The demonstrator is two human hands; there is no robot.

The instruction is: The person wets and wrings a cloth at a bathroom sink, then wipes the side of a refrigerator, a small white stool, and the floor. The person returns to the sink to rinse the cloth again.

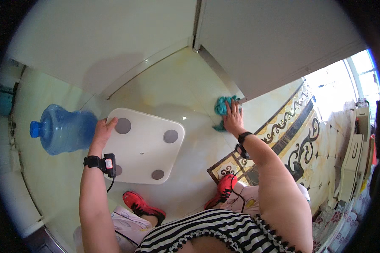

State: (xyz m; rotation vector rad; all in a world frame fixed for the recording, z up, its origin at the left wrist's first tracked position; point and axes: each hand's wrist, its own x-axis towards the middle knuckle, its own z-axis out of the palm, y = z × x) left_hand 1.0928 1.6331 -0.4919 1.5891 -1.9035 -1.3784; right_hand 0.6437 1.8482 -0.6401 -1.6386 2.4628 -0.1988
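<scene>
My left hand (103, 131) grips the left edge of a white Xiaomi bathroom scale (139, 139), thumb on top beside one of its round grey electrode pads. The scale's weighing face points up at me; whether it rests on the floor or is lifted I cannot tell. On the right, my right hand (233, 117) presses a crumpled teal cloth (223, 106) against the glossy tile floor (193, 148), fingers spread over it. The cloth lies close to the lower corner of a grey-white panel (272, 41). Both wrists carry black straps.
A blue plastic water-cooler bottle (66, 129) lies on its side just left of the scale. A white wall or cabinet front with a baseboard (129, 77) closes off the far side. Patterned border tiles (281, 136) run along the right. My red shoes (142, 207) stand below the scale.
</scene>
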